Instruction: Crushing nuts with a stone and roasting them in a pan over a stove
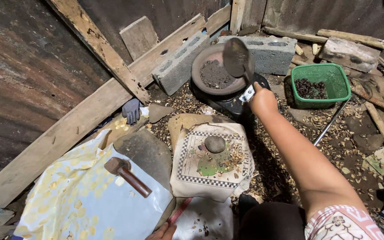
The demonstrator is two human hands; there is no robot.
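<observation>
Roasting underway: dark metal spatula pinched in right hand grip above round clay pan; dark nuts inside; left hand grip cannot be told.

1. The scene was moderately lit by soft, even light that seemed to fall from above and the near side.
2. The pale yellow-flowered sheet at near left was the brightest area, close to washed out.
3. The far corners and the corrugated wall at left stayed dim.
4. The raised spatula was blurred by motion.
5. Straight planks bowed toward the edges, showing wide-angle distortion.
6. Shadows were soft and short.
</observation>
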